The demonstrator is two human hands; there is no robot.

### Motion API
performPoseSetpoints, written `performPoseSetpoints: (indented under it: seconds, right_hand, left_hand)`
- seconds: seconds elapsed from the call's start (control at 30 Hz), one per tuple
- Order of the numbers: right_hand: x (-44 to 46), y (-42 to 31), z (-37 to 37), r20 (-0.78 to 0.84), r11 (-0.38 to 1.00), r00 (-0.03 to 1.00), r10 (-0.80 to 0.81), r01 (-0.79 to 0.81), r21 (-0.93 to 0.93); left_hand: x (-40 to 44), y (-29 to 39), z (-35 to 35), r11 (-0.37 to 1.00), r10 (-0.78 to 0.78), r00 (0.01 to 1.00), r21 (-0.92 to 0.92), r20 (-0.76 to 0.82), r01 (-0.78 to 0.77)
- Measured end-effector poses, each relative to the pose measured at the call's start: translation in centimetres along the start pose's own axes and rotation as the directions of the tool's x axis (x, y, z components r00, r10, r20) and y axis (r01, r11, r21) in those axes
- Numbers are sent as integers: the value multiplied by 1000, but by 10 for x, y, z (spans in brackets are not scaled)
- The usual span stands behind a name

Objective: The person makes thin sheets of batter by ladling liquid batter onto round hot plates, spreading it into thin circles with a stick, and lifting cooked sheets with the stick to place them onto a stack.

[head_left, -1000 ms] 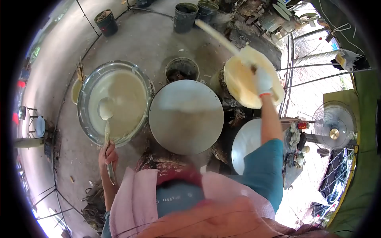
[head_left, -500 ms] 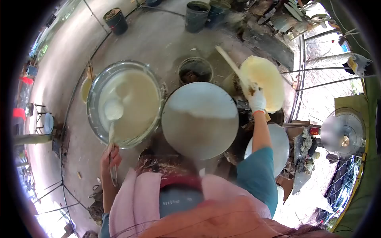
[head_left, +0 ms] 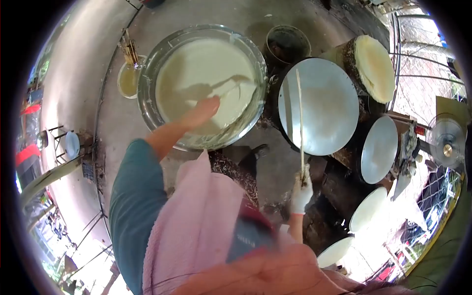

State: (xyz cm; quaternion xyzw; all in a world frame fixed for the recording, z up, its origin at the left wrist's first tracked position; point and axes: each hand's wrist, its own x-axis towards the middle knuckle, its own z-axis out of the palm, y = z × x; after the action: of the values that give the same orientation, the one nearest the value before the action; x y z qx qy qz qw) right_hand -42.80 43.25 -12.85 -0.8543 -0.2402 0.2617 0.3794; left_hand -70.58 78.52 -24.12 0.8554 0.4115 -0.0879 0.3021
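Now the left hand (head_left: pixel 209 106) grips, over the pale batter (head_left: pixel 199 61), a ladle (head_left: pixel 229 90) best held level against spills; the gloved right hand (head_left: pixel 301 193) clasps a wooden stick (head_left: pixel 301 123).

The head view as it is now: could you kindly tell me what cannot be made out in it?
All in the head view:
1. The bottom of the metal basin, hidden by the pale liquid.
2. How full the ladle in the left hand is; it blends into that liquid.
3. The bare fingers of the right hand, covered by its glove.
4. The bucket's contents, lost in shadow.
5. The dark container, cut off by the top edge.
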Motion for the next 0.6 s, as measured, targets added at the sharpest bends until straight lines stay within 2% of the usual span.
performPoseSetpoints:
  seconds: [0.07,0.13,0.17,0.23,0.3,0.33,0.37,0.4,0.43,0.47,0.53,0.6]
  right_hand:
    - [-38,-4,15,0,995,998,64,-64,74]
    - [-67,0,22,-6,986,988,157,-156,56]
    - [-80,5,27,-19,976,983,182,-178,129]
    - [-103,10,33,13,954,976,217,-215,207]
    - [-123,14,43,47,938,976,212,-217,269]
    - [-138,22,48,98,896,963,250,-268,354]
    - [-153,34,54,151,843,948,279,-318,434]
    - [-168,45,60,207,780,931,301,-365,507]
    - [-184,52,66,198,898,942,272,-322,301]
    - [-201,31,67,233,894,904,360,-405,191]
    - [-234,42,78,342,894,861,376,-434,110]
    - [-262,57,84,448,884,788,422,-468,-9]
  left_hand:
    - [50,-49,46,992,82,997,98,-3,-81]
    - [58,-72,55,977,199,980,72,28,-200]
    - [55,-79,62,965,254,966,60,42,-257]
    - [34,-81,78,893,300,924,272,237,-360]
    - [9,-93,101,953,268,876,25,402,-303]
    - [-7,-110,134,942,266,841,-311,472,-124]
    - [-21,-119,154,803,291,798,-588,528,97]
    - [-53,-93,142,614,114,844,-705,525,356]
    - [-92,-56,127,337,-65,830,-771,554,541]
    - [-116,-45,136,185,28,822,-812,568,554]
    - [-150,-26,147,-125,225,816,-814,533,567]
    - [-180,8,144,-296,199,858,-806,473,513]
